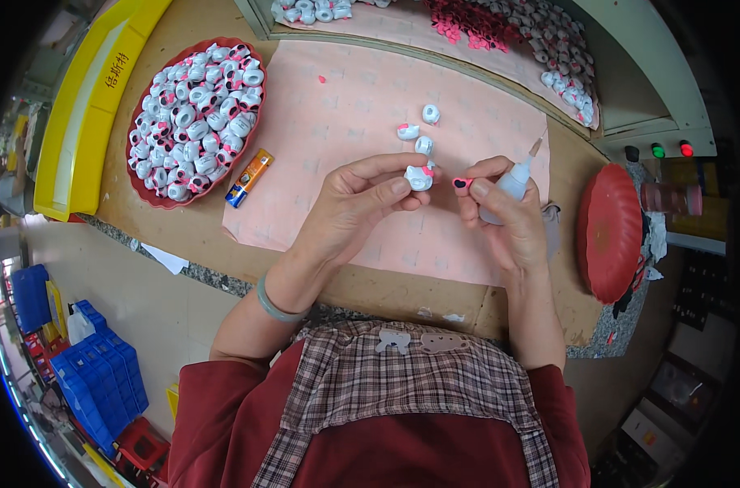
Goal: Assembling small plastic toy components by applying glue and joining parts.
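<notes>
Between thumb and fingers, my left hand (363, 189) holds a small white cat-head piece (419, 177) with a pink bow, over the pink sheet. My right hand (508, 207) pinches a tiny pink-and-black part (462, 185) at its fingertips, a short gap from the cat-head piece. That same hand also keeps a translucent glue bottle (514, 180) in its palm, the thin nozzle pointing up. Just beyond my left fingers lie a few loose white pieces (431, 114). At the left, a red scalloped tray (257, 130) is heaped with similar white, pink and black pieces.
An orange-and-blue packet (249, 178) lies beside the heaped tray, and a yellow bin (81, 175) stands at far left. An upright-rimmed red tray (610, 236) sits at right. A shelf (435, 50) across the back bears more small parts. Blue crates (101, 378) stand below left.
</notes>
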Demonstrator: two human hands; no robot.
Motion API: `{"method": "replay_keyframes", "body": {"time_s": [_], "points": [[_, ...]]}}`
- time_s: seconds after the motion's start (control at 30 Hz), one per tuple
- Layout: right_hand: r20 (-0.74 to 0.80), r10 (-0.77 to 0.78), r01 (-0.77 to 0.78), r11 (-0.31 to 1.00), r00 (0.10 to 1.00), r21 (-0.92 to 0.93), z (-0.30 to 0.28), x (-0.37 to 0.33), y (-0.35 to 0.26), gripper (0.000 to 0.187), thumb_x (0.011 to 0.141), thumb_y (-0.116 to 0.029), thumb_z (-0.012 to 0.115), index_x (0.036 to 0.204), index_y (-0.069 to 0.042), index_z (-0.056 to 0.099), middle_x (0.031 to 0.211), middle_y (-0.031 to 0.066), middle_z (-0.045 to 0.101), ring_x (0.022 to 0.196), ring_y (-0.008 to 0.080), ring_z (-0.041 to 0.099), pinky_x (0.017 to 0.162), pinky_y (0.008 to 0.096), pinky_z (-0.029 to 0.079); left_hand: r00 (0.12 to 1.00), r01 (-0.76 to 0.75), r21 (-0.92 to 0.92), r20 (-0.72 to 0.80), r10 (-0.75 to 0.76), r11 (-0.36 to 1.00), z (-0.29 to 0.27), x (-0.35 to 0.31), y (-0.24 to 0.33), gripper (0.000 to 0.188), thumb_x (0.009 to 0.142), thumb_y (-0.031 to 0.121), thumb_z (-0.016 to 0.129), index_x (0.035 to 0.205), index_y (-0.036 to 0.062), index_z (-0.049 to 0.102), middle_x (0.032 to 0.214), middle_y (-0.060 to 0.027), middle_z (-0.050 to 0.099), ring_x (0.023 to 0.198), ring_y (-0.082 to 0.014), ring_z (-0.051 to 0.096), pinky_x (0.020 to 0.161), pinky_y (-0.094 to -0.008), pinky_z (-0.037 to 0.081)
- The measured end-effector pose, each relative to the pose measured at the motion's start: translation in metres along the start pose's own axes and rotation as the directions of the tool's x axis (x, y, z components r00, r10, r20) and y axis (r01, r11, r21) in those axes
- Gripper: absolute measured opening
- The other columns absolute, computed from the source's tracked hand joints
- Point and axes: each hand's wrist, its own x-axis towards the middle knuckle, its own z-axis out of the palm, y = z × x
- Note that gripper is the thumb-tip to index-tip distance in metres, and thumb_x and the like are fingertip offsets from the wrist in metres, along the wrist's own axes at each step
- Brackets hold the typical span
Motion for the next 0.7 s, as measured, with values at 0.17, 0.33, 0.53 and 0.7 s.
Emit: {"method": "replay_keyframes", "body": {"time_s": [0.17, 0.33, 0.53, 0.7], "points": [[0.021, -0.036, 0.038, 0.996, 0.999, -0.078, 0.006, -0.006, 0.009, 0.009, 0.081, -0.001, 0.064, 0.088, 0.002, 0.059, 0.079, 0.0127, 0.065, 0.058, 0.0129, 0.058, 0.052, 0.0244, 0.047, 0.998, -0.012, 0.103, -0.062, 0.019, 0.995, 0.006, 0.000, 0.001, 0.028, 0.086, 0.004, 0.059, 0.114, 0.0000, 0.059, 0.104, -0.0119, 0.064, 0.084, -0.0133, 0.061, 0.076, -0.0248, 0.050], [0.033, -0.110, 0.114, 0.980, 0.993, -0.165, 0.007, -0.007, 0.017, 0.007, 0.081, 0.001, 0.065, 0.085, 0.003, 0.060, 0.077, 0.0123, 0.065, 0.056, 0.0120, 0.058, 0.052, 0.0239, 0.048, 0.999, -0.038, 0.238, -0.019, 0.044, 0.970, 0.003, 0.000, -0.001, 0.029, 0.085, 0.005, 0.061, 0.112, -0.0026, 0.059, 0.105, -0.0114, 0.064, 0.087, -0.0127, 0.060, 0.072, -0.0238, 0.048], [0.047, -0.120, 0.127, 0.975, 0.992, -0.183, 0.004, -0.006, 0.022, 0.007, 0.081, 0.000, 0.065, 0.085, 0.003, 0.059, 0.076, 0.0113, 0.064, 0.055, 0.0102, 0.057, 0.051, 0.0226, 0.047, 0.998, -0.053, 0.284, -0.014, 0.059, 0.957, 0.003, 0.001, -0.003, 0.026, 0.085, 0.002, 0.060, 0.111, -0.0009, 0.061, 0.096, -0.0094, 0.066, 0.079, -0.0111, 0.060, 0.072, -0.0230, 0.050], [0.021, -0.110, 0.112, 0.971, 0.994, -0.213, 0.005, -0.006, 0.023, 0.006, 0.082, 0.000, 0.065, 0.084, 0.002, 0.059, 0.074, 0.0098, 0.064, 0.054, 0.0087, 0.056, 0.049, 0.0214, 0.046, 0.999, -0.036, 0.274, -0.009, 0.040, 0.961, 0.004, -0.001, -0.002, 0.028, 0.085, 0.005, 0.061, 0.111, -0.0043, 0.059, 0.104, -0.0123, 0.064, 0.086, -0.0118, 0.059, 0.070, -0.0232, 0.047]]}}
